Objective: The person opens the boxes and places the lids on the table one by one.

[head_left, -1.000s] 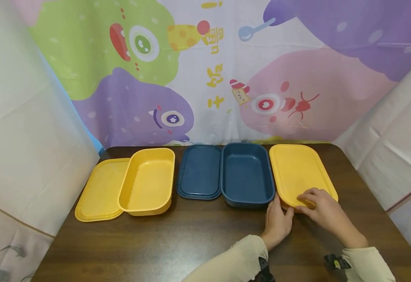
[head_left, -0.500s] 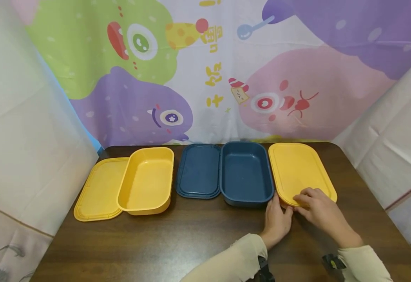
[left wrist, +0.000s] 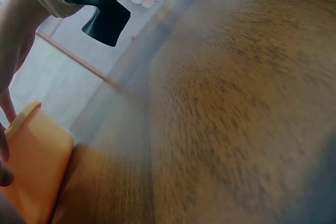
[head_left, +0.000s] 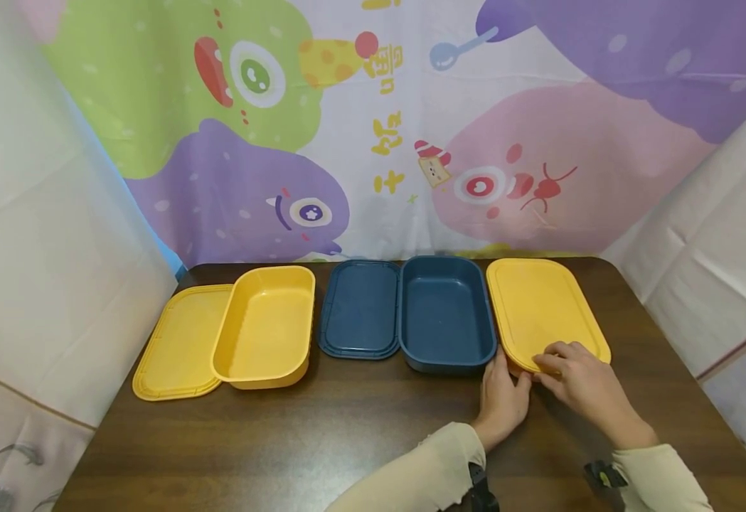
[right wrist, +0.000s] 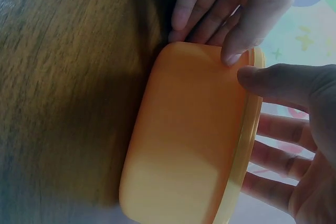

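At the right of the table stands a yellow plastic box with its yellow lid on top. My left hand grips the near left corner, its thumb on the front wall and its fingers around the side. With the thumb under the lid's rim and the fingers over the top, my right hand pinches the near edge. In the right wrist view both thumbs meet near the rim, the left hand above and the right hand at the right. The box's front wall shows in the left wrist view.
Directly left stands an uncovered blue box, its blue lid lying beside it. Farther left, an uncovered yellow box overlaps another yellow lid. A printed cartoon curtain hangs behind the brown table.
My right hand has shifted slightly to the left along the lid's near edge. The left hand keeps its grip on the corner, and the boxes stay in place.
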`<state>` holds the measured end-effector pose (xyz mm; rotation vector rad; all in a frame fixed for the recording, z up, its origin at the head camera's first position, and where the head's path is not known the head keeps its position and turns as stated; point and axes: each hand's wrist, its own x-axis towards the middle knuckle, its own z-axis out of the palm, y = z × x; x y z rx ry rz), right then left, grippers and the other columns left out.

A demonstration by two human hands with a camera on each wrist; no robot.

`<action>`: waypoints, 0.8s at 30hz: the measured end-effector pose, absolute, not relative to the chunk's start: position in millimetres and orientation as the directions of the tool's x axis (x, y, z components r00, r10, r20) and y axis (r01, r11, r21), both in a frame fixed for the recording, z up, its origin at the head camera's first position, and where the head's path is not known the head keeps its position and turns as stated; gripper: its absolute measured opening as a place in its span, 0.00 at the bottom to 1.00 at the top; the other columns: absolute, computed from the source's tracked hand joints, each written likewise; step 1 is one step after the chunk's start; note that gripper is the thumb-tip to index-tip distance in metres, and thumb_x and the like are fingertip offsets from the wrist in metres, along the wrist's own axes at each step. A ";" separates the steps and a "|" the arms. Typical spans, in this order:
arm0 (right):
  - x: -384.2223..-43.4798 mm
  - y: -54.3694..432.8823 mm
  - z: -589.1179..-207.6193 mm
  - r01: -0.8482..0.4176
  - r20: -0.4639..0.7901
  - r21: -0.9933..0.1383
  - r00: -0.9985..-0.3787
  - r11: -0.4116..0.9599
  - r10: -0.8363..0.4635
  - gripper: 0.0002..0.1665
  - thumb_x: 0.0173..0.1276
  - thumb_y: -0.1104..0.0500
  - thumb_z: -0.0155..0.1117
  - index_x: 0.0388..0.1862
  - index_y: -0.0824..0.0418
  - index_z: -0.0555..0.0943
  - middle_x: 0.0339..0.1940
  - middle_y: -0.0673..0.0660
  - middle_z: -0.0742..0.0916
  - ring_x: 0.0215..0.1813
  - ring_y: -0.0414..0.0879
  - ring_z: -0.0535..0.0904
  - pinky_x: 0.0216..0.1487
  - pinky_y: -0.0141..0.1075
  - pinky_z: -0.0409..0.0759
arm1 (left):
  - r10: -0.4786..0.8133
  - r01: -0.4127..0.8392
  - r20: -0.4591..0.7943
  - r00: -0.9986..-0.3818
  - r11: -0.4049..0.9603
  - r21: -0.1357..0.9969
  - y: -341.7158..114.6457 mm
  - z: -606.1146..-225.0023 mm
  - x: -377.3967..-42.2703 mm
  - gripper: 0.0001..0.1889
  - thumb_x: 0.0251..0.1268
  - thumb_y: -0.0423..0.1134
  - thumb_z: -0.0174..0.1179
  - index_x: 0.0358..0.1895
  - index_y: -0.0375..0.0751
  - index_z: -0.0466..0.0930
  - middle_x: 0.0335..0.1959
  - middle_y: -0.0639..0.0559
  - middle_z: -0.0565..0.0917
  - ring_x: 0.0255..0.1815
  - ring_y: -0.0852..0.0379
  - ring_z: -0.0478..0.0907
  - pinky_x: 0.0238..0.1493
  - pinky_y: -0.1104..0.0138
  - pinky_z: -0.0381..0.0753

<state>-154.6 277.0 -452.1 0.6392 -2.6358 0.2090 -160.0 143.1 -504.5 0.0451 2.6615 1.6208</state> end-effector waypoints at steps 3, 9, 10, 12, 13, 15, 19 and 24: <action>-154.9 278.1 -452.2 -0.484 0.459 -0.046 -0.787 0.874 -0.411 0.18 0.40 0.59 0.82 0.33 0.60 0.89 0.33 0.54 0.85 0.34 0.49 0.79 0.34 0.45 0.81 | 0.038 0.005 -0.014 -0.999 0.459 0.888 143.4 -504.6 -160.0 0.33 0.65 0.42 0.60 0.73 0.39 0.62 0.67 0.44 0.73 0.66 0.50 0.72 0.66 0.61 0.72; -155.8 280.3 -450.1 -0.498 0.485 -0.045 -0.768 0.866 -0.417 0.18 0.40 0.56 0.82 0.32 0.58 0.89 0.33 0.53 0.86 0.33 0.49 0.79 0.32 0.45 0.80 | 0.034 -0.014 -0.034 -0.999 0.455 0.890 144.0 -504.9 -159.1 0.33 0.66 0.44 0.60 0.72 0.39 0.63 0.68 0.44 0.73 0.67 0.50 0.72 0.66 0.60 0.72; -155.8 280.6 -449.8 -0.497 0.484 -0.047 -0.770 0.867 -0.415 0.17 0.40 0.56 0.82 0.32 0.58 0.89 0.33 0.53 0.86 0.34 0.49 0.79 0.33 0.45 0.80 | 0.033 -0.023 -0.043 -0.999 0.454 0.891 144.2 -505.2 -159.0 0.33 0.66 0.44 0.60 0.72 0.39 0.63 0.68 0.45 0.72 0.67 0.50 0.71 0.66 0.61 0.71; -155.5 280.8 -449.0 -0.494 0.484 -0.051 -0.772 0.868 -0.411 0.17 0.40 0.56 0.82 0.33 0.58 0.89 0.33 0.53 0.86 0.34 0.49 0.80 0.33 0.45 0.80 | 0.031 -0.018 -0.037 -0.999 0.457 0.889 144.7 -505.7 -159.1 0.33 0.66 0.44 0.60 0.72 0.38 0.64 0.67 0.44 0.73 0.66 0.49 0.72 0.66 0.60 0.72; -155.3 280.8 -448.5 -0.492 0.485 -0.055 -0.774 0.869 -0.407 0.17 0.40 0.57 0.82 0.33 0.58 0.89 0.33 0.53 0.87 0.34 0.49 0.80 0.33 0.45 0.80 | 0.030 -0.015 -0.032 -0.999 0.460 0.888 144.9 -506.1 -159.3 0.33 0.65 0.44 0.60 0.71 0.38 0.64 0.67 0.44 0.73 0.66 0.49 0.72 0.65 0.60 0.72; -155.0 280.8 -447.7 -0.488 0.486 -0.060 -0.777 0.871 -0.401 0.17 0.41 0.57 0.82 0.33 0.58 0.89 0.34 0.53 0.87 0.35 0.50 0.80 0.33 0.46 0.80 | 0.031 -0.013 -0.030 -0.999 0.463 0.886 145.0 -506.0 -159.3 0.33 0.65 0.44 0.60 0.71 0.38 0.64 0.67 0.44 0.73 0.65 0.49 0.73 0.65 0.60 0.73; -154.6 280.9 -446.6 -0.481 0.487 -0.067 -0.781 0.874 -0.392 0.17 0.41 0.58 0.82 0.33 0.58 0.89 0.33 0.53 0.86 0.34 0.49 0.80 0.32 0.45 0.80 | 0.034 -0.016 -0.036 -0.999 0.465 0.885 145.0 -506.0 -159.7 0.33 0.66 0.44 0.60 0.72 0.38 0.64 0.67 0.44 0.73 0.66 0.49 0.72 0.65 0.60 0.72; -155.3 281.2 -446.1 -0.483 0.507 -0.057 -0.768 0.874 -0.392 0.17 0.39 0.60 0.83 0.32 0.57 0.89 0.31 0.52 0.79 0.31 0.46 0.73 0.25 0.39 0.73 | 0.034 -0.005 -0.023 -0.999 0.464 0.886 144.2 -505.6 -160.3 0.33 0.65 0.44 0.61 0.71 0.37 0.64 0.67 0.43 0.73 0.66 0.49 0.72 0.65 0.61 0.73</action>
